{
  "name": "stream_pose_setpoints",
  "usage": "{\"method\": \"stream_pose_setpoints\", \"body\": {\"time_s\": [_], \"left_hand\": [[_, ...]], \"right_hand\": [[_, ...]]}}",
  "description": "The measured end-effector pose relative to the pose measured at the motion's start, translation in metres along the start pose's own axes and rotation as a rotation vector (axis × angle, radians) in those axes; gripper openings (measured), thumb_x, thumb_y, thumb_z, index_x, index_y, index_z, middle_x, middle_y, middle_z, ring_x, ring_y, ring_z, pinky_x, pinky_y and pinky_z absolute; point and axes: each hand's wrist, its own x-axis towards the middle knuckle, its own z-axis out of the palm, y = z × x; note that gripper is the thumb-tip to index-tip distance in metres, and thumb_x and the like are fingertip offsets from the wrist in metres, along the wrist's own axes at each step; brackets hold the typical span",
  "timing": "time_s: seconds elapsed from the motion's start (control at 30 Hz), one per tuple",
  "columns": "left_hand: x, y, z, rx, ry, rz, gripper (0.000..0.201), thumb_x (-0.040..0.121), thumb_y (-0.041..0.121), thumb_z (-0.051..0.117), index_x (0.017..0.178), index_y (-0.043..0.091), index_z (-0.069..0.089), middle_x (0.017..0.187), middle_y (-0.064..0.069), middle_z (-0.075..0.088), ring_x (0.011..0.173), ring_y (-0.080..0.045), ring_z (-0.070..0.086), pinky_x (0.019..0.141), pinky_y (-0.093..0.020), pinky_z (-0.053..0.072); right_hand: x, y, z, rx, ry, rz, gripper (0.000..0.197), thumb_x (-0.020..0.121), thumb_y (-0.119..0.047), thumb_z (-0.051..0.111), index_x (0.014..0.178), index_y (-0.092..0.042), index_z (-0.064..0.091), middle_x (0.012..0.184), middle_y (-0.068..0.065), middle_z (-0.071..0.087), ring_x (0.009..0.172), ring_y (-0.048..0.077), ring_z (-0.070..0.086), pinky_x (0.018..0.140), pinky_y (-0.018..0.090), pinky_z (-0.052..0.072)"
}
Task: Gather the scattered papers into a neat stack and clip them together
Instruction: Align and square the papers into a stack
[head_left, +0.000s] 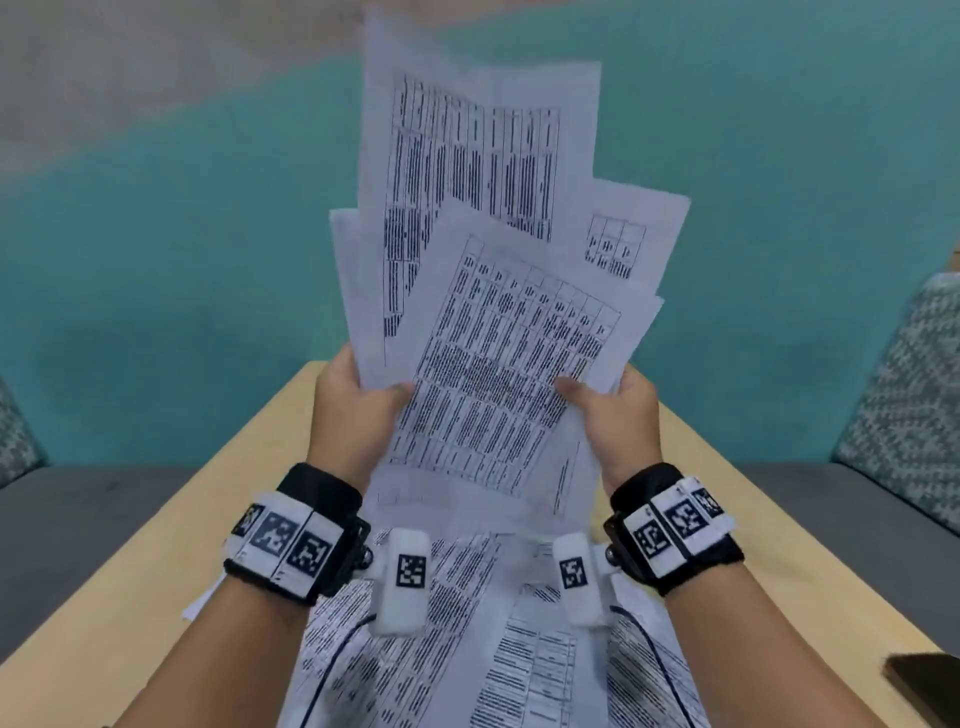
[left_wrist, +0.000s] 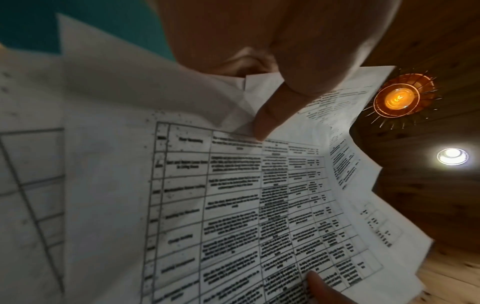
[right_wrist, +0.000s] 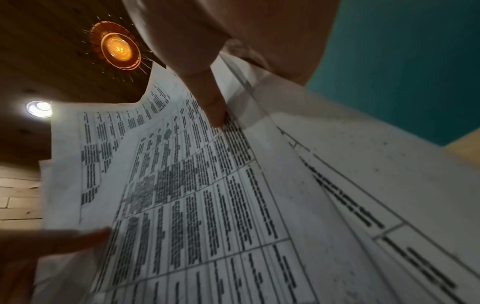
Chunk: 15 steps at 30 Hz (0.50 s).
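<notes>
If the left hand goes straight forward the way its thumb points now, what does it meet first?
The left hand already grips the held papers; its thumb points across the front sheet toward the right hand, probably the first thing in its way.

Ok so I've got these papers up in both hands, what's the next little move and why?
Probably tap the bottom edges of the papers on the table to square them. Left hand and right hand grip a fanned, crooked bundle, and more sheets lie below.
</notes>
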Motion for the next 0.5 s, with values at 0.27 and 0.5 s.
{"method": "stream_pose_setpoints", "body": {"time_s": [0.27, 0.5], "left_hand": [[0.014, -0.037, 0.008, 0.001, 0.022, -0.119, 0.049, 0.084, -0.012, 0.068, 0.12, 0.021, 0.062, 0.117, 0.0, 0.073, 0.11, -0.021, 0.069, 0.096, -0.039, 0.054], [0.03, -0.047, 0.005, 0.001, -0.016, -0.241, 0.029, 0.09, -0.002, 0.068, 0.114, 0.014, 0.072, 0.109, -0.001, 0.079, 0.103, -0.021, 0.074, 0.093, -0.037, 0.056]], "right_hand": [[0.013, 0.036, 0.001, -0.025, 0.025, 0.093, 0.037, 0.083, 0.008, 0.071, 0.104, -0.021, 0.067, 0.101, -0.012, 0.072, 0.094, 0.008, 0.068, 0.082, 0.029, 0.054], [0.024, 0.043, 0.002, -0.046, 0.01, 0.136, 0.031, 0.084, 0.011, 0.067, 0.108, -0.009, 0.069, 0.099, -0.004, 0.073, 0.09, 0.012, 0.069, 0.072, 0.023, 0.053]]}}
